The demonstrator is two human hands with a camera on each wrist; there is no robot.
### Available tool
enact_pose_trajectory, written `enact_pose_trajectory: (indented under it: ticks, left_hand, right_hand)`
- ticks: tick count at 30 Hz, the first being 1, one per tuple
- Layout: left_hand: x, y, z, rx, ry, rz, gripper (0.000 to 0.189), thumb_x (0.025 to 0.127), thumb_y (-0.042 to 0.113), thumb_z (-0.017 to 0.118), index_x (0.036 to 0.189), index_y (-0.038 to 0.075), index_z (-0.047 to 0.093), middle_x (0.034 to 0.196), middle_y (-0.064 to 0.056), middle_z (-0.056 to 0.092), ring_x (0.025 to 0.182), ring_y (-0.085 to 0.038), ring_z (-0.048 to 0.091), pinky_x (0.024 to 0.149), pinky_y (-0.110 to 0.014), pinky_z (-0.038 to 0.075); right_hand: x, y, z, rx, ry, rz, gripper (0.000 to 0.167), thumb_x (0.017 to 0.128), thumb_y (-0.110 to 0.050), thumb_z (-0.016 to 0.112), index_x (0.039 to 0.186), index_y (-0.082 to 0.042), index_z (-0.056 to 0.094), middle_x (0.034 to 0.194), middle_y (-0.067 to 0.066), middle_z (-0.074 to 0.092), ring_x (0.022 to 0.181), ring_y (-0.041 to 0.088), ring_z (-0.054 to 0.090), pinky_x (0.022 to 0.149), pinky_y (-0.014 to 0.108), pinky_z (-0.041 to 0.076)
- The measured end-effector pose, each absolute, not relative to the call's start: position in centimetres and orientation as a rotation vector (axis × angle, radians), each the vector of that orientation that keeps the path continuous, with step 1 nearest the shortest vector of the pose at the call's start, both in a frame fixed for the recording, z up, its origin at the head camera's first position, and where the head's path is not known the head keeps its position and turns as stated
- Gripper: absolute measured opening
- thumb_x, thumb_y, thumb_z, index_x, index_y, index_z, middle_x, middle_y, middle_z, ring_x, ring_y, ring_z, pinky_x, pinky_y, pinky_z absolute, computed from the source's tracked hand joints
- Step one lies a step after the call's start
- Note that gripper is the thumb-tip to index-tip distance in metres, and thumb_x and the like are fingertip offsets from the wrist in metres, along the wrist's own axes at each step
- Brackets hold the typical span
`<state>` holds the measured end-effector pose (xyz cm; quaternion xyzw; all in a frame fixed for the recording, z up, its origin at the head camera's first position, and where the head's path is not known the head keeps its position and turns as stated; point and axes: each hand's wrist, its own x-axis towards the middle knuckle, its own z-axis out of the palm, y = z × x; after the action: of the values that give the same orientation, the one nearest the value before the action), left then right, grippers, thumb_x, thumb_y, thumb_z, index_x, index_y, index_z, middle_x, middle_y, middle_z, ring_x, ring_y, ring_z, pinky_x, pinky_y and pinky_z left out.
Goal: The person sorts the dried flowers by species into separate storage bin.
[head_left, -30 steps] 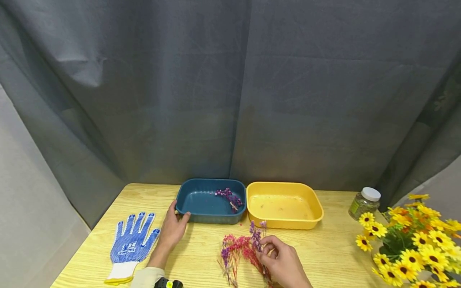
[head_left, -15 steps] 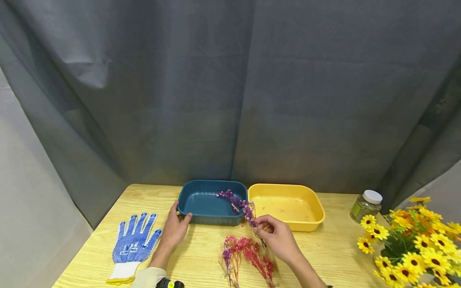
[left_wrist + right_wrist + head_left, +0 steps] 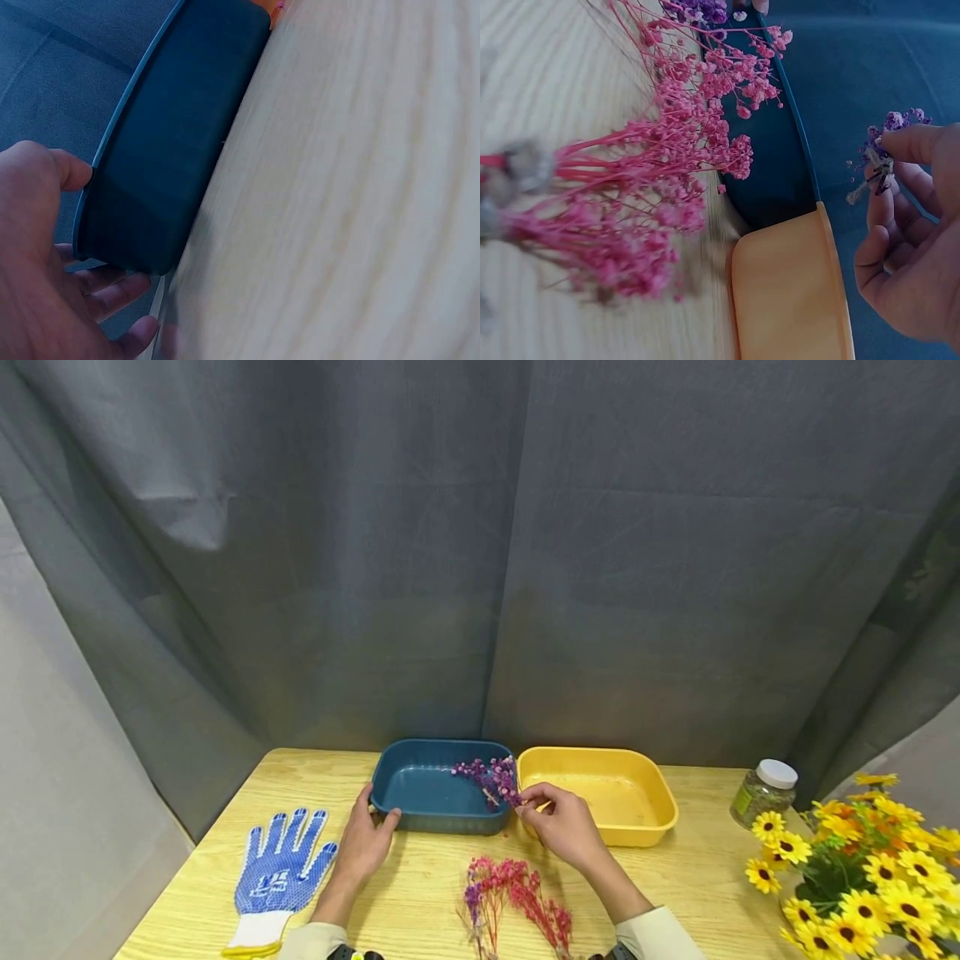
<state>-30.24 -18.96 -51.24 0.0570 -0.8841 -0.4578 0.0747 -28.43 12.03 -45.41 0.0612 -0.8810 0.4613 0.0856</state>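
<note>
My left hand [image 3: 363, 843] grips the front left corner of a dark blue plastic tub [image 3: 427, 820], thumb at the rim and fingers around the end wall, as the left wrist view also shows. Between thumb and fingertips my right hand [image 3: 562, 827] pinches a sprig of purple dried flowers [image 3: 891, 127] by its bound stems. In the head view its blossoms hang over the tub's right end, overlapping another purple sprig [image 3: 468, 769] that lies inside. Pink dried flower bunches [image 3: 528, 893] lie on the table in front, with a purple sprig [image 3: 472, 900] at their left.
A yellow tub [image 3: 600, 837] stands against the blue one's right side. A blue and white work glove [image 3: 272, 877] lies at left. A white-lidded jar [image 3: 763, 793] and yellow artificial flowers [image 3: 862, 877] stand at right. A grey curtain [image 3: 480, 552] hangs behind the table.
My right hand has carried the purple sprig up from beside the pink bunches to the blue tub's right end. The left hand keeps its grip on the tub.
</note>
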Motion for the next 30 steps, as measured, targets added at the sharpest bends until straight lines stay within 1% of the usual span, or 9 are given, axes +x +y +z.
enact_pose_trajectory:
  ticks: [4,8,12,20,25,30]
  left_hand:
    - [-30.3,-18.9,-51.1,0.173,-2.649,-1.374,0.077,0.095,0.035,0.057,0.155,0.007,0.016,0.153,-0.023,0.033,0.128,-0.038,0.052,0.106,-0.056,0.037]
    - [-30.4,-18.8,-51.1,0.165,-2.643,-1.374,0.077,0.095,0.036,0.057,0.155,0.008,0.016,0.153,-0.022,0.033,0.127,-0.037,0.053,0.107,-0.056,0.037]
    - [-30.3,-18.9,-51.2,0.169,-2.644,-1.374,0.077,0.095,0.037,0.057,0.155,0.008,0.016,0.153,-0.022,0.033,0.128,-0.037,0.053,0.107,-0.056,0.037]
    - [-30.1,-19.0,-51.4,0.178,-2.634,-1.383,0.076,0.095,0.035,0.057,0.154,0.008,0.017,0.152,-0.023,0.036,0.127,-0.038,0.053,0.106,-0.056,0.038]
    - [-30.0,-19.0,-51.4,0.185,-2.633,-1.379,0.076,0.095,0.035,0.057,0.154,0.009,0.017,0.151,-0.022,0.037,0.126,-0.037,0.054,0.105,-0.056,0.039]
    - [-30.0,-18.9,-51.3,0.184,-2.636,-1.371,0.076,0.096,0.037,0.056,0.154,0.009,0.018,0.151,-0.022,0.038,0.126,-0.036,0.054,0.106,-0.055,0.039]
  right_hand:
    - [-29.5,11.4,-45.2,0.185,-2.634,1.319,0.007,0.085,-0.019,0.072,0.092,-0.019,0.071,0.080,-0.004,0.063,0.069,0.015,0.053,0.058,0.023,0.043]
    - [-30.7,10.7,-44.9,0.207,-2.648,1.269,0.007,0.085,-0.021,0.073,0.092,-0.019,0.070,0.080,-0.005,0.064,0.068,0.013,0.053,0.063,0.024,0.045]
    - [-31.6,10.1,-44.7,0.240,-2.670,1.261,0.009,0.086,-0.020,0.073,0.093,-0.017,0.070,0.080,-0.004,0.064,0.066,0.012,0.052,0.063,0.025,0.046]
    - [-33.4,8.4,-44.6,0.198,-2.732,1.270,0.014,0.087,-0.022,0.072,0.098,-0.015,0.068,0.081,-0.001,0.064,0.069,0.015,0.053,0.064,0.024,0.049]
    - [-34.3,7.4,-44.4,0.155,-2.727,1.304,0.018,0.088,-0.024,0.070,0.104,-0.015,0.068,0.085,0.000,0.065,0.072,0.015,0.055,0.068,0.025,0.052]
    - [-34.8,6.6,-44.5,0.131,-2.702,1.291,0.014,0.090,-0.027,0.067,0.101,-0.018,0.068,0.087,-0.002,0.066,0.076,0.015,0.055,0.073,0.028,0.051]
